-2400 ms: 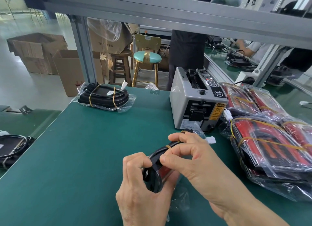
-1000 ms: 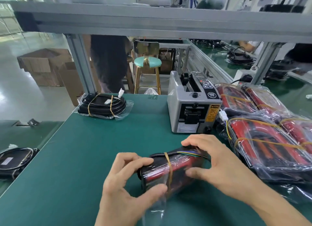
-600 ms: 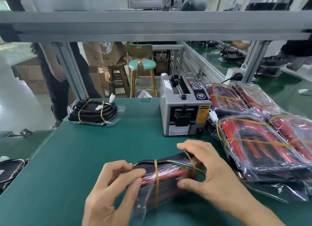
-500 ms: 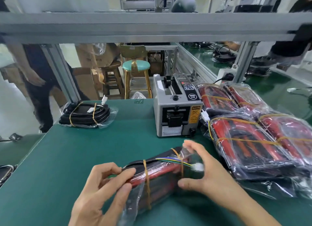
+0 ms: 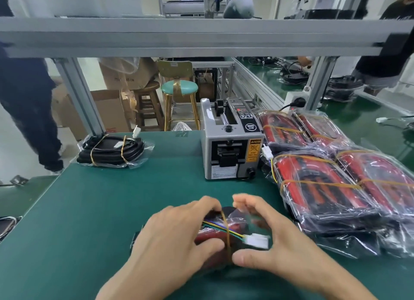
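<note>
Head view: the bagged harness (image 5: 234, 224) is now turned end-on by the near edge of the table (image 5: 100, 210), clasped by the left hand (image 5: 177, 239) and right hand (image 5: 277, 243), both curled round it; banding seems finished.

Glossy clear plastic bags (image 5: 331, 187); matt green mat (image 5: 112, 210); metal frame (image 5: 201, 37).

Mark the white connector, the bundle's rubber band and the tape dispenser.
white connector (image 5: 257, 241): head view, middle of its housing.
rubber band (image 5: 227, 230): head view, stretch crossing the wires.
tape dispenser (image 5: 231, 152): head view, front face.
</note>
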`<move>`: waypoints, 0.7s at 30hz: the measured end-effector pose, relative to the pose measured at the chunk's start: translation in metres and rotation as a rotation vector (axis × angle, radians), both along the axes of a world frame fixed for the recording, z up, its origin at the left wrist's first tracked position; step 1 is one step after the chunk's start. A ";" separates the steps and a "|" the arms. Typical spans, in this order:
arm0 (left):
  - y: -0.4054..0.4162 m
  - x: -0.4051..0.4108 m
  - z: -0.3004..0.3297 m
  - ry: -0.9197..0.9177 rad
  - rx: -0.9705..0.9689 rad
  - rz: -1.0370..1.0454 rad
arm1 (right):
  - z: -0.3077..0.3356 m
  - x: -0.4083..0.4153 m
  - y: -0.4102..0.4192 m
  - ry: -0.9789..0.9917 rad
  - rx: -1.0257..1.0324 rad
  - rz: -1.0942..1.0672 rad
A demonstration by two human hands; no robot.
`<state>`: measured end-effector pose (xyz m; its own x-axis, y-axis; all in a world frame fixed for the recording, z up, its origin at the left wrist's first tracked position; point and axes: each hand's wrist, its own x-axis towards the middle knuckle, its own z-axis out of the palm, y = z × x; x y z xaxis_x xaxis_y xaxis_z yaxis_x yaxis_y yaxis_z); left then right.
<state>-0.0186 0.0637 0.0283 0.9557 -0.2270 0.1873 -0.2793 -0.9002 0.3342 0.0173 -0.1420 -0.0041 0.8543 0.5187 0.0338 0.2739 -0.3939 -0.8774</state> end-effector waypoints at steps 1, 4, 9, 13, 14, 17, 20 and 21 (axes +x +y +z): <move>0.000 0.000 -0.002 -0.001 -0.022 0.013 | 0.007 -0.001 -0.003 -0.019 0.000 0.050; 0.002 -0.001 -0.006 0.034 -0.121 0.039 | 0.019 0.001 -0.003 -0.176 0.000 0.106; -0.003 -0.003 -0.008 0.075 -0.161 0.044 | 0.021 0.004 -0.002 -0.443 -0.117 0.090; -0.004 -0.004 -0.007 0.073 -0.194 0.032 | 0.027 -0.006 -0.003 -0.591 -0.244 0.198; -0.004 -0.004 -0.007 0.072 -0.193 0.020 | 0.031 -0.006 -0.004 -0.522 -0.229 0.216; -0.004 -0.004 -0.007 0.074 -0.173 0.008 | 0.039 0.000 -0.004 -0.477 -0.306 0.289; -0.002 -0.003 -0.006 0.091 -0.157 -0.014 | 0.049 0.005 0.002 -0.568 -0.441 0.379; -0.002 -0.002 -0.007 0.096 -0.161 -0.024 | 0.052 0.007 0.003 -0.592 -0.473 0.415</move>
<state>-0.0209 0.0619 0.0217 0.9655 -0.2249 0.1315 -0.2605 -0.8265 0.4991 0.0243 -0.1389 0.0481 0.5028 0.8567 0.1153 0.8366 -0.4486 -0.3144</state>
